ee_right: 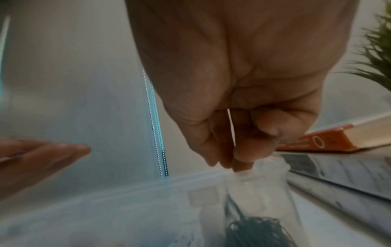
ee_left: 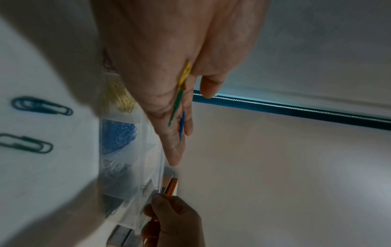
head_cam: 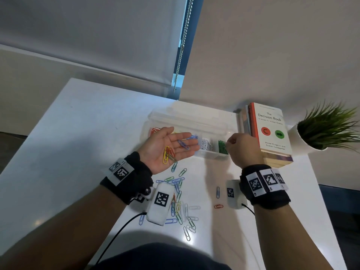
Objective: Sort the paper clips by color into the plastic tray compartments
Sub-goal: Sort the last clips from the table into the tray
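A white desk (head_cam: 81,121) set in a corner, a lowered roller blind (head_cam: 87,36) behind: my left hand (head_cam: 165,149) lies flat, palm up, carrying yellow, red, green and blue paper clips (head_cam: 169,152) before the clear plastic tray (head_cam: 187,121). My right hand (head_cam: 241,149), fingertips bunched, hovers over the green compartment (head_cam: 222,146); I cannot tell whether it pinches a clip. Loose clips (head_cam: 179,203) litter the desk nearer me. Books (head_cam: 270,129) and a potted plant (head_cam: 327,127) stand right. Only the left wrist view shows the tray's yellow pile (ee_left: 121,98).
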A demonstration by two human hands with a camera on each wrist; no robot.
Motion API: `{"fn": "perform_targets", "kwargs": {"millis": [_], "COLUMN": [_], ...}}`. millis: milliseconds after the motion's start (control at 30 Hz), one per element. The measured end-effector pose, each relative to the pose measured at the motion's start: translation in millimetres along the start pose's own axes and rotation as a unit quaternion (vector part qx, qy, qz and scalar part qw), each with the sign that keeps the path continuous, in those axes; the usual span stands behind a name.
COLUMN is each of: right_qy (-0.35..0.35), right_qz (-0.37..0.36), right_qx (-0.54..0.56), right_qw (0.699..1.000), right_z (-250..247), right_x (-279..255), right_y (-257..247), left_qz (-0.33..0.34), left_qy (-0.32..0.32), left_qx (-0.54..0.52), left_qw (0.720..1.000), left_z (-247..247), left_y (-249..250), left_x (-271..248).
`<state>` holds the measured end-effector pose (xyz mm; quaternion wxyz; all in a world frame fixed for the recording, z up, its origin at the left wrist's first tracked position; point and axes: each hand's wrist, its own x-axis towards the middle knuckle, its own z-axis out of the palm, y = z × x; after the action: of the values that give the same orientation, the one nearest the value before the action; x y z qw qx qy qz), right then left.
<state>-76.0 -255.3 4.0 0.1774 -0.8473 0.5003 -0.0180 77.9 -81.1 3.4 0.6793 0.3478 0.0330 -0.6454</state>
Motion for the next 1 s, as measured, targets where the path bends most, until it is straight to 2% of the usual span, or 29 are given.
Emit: {"fn": "perform_targets", "kwargs": {"millis": [67,133,233,300,400,500,633,767,867,1000], "right_qy": [0.014,0.021,-0.034,-0.069,-0.072,-0.076,-0.085,-0.052,-0.031,-0.066], "right_qz": [-0.022,-0.081,-0.174,-0.21,-0.216,-0.227,-0.217,-0.144,-0.107,-0.075], "right_qx": [0.016,0.068,0.145,0.12,0.07,0.065,0.115,0.22,0.172,0.125], "right_qw": [1.0,0.994,0.973,0.968,0.971,0.969,0.966,0.963,0.979,0.987], "right_z": [-5,-10,-10,-3,4,5,8,7,10,19], "right_x": [-7,-18,-40,-47,-48,-48,-48,-34,-14,1], "right_y": [-7,-22,-53,-64,-67,-68,-66,-59,-57,-62], "left_qz": [-0.001,-0.003,-0.01,-0.013,-0.015,-0.011,-0.008,-0.009,-0.009,-0.003], "left_qy": [0.001,0.004,0.006,-0.003,-0.022,-0.027,-0.026,-0.005,0.007,0.015], "left_qx": [-0.001,0.002,0.033,0.05,0.051,0.056,0.051,0.048,0.032,0.036], "left_qw": [1.0,1.0,0.999,0.999,0.998,0.998,0.998,0.999,0.999,0.999], "left_z": [0,0,1,1,-2,-4,-4,-13,-23,-30], "left_y": [-1,-2,-6,-8,-8,-8,-9,-6,-3,0], "left_x": [0,0,1,1,0,-1,-1,0,-1,-2]}}
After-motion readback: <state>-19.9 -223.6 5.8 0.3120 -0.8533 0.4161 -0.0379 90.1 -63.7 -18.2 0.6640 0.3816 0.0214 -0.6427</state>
